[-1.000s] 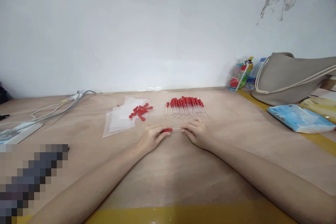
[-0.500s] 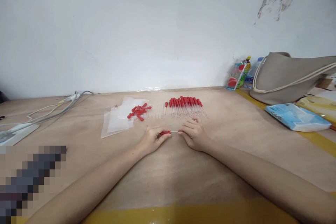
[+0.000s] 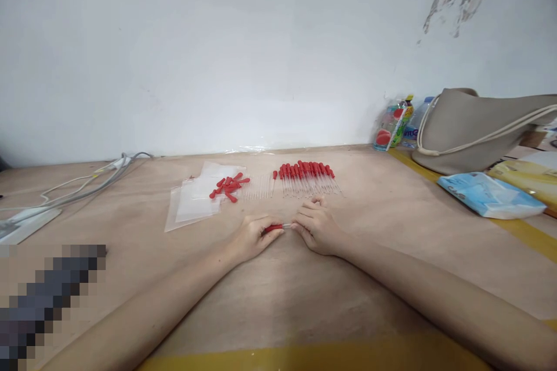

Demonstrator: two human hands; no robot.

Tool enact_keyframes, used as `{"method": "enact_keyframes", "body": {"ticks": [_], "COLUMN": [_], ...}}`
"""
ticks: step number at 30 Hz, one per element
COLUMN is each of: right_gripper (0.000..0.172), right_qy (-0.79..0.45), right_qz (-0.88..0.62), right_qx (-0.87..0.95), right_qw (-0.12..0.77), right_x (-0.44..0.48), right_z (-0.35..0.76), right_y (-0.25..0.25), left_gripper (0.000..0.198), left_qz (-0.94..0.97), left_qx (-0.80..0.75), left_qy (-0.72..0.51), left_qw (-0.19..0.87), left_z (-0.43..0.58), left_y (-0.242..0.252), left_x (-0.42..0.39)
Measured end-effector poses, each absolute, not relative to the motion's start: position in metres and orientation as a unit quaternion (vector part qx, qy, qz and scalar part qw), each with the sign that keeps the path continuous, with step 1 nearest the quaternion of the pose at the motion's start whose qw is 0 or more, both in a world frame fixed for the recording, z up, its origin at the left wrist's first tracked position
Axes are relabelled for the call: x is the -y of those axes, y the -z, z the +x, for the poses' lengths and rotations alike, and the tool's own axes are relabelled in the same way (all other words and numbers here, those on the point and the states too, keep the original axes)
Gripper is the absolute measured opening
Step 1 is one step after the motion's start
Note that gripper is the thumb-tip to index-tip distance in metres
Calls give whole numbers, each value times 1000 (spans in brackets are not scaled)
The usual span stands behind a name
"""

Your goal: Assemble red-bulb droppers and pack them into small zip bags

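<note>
Between thumb and fingers, my left hand (image 3: pixel 256 236) pinches a red rubber bulb (image 3: pixel 273 227). From the bulb a thin clear dropper tube (image 3: pixel 286 225) runs to my right hand (image 3: pixel 317 226), whose fingertips are closed on it; the tube's far end is hidden in those fingers. Beyond my hands lies a row of droppers with red bulbs (image 3: pixel 307 170), their clear tubes pointing toward me. To its left are several bare clear tubes (image 3: pixel 257 186). A small heap of loose red bulbs (image 3: pixel 230 186) rests on clear plastic bags (image 3: pixel 191 208).
At the back right stand drink bottles (image 3: pixel 389 127) beside a grey bag (image 3: pixel 465 127) with a cord. A blue-and-white tissue pack (image 3: pixel 489 194) lies in front of it. Cables (image 3: pixel 102 182) and a white power strip (image 3: pixel 32 225) are at the left. A white wall (image 3: pixel 195 58) closes off the back.
My hands have come slightly closer together, and less of the clear tube shows between them. The whole view has shifted a little.
</note>
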State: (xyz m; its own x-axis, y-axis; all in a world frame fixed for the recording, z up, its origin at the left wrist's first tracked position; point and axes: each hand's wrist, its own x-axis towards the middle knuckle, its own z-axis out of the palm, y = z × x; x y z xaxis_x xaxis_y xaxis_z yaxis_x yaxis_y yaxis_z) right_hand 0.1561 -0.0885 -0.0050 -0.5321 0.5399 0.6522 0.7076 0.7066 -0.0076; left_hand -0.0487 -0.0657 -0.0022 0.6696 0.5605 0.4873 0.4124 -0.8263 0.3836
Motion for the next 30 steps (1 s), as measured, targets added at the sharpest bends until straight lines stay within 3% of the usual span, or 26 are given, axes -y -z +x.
{"method": "enact_keyframes", "body": {"ticks": [12,15,20,24,30], "right_gripper": [23,22,22,27,31], "right_qy": [156,98,-65,-63,-8], "right_qz": [-400,-497,-660,-697,-731], "right_qx": [877,827,678,649,641], "right_qw": [214,244,317,299,233], "right_x": [92,83,51,20,-13], "right_z": [162,172,168,140,104], "right_y": [-12,-18,-28,-29,-22], "left_gripper": [21,32,45,50,44], "left_qz": [892,876,917,930,911], "left_qx": [-310,-360,-339,-325,-348], "left_qy": [-317,-309,-187,-148,-199], "left_qw": [87,90,92,85,101], "left_z": [-55,-57,-55,-58,-78], "left_y": [0,-1,-2,-5,-4], "left_x": [54,54,55,55,49]}}
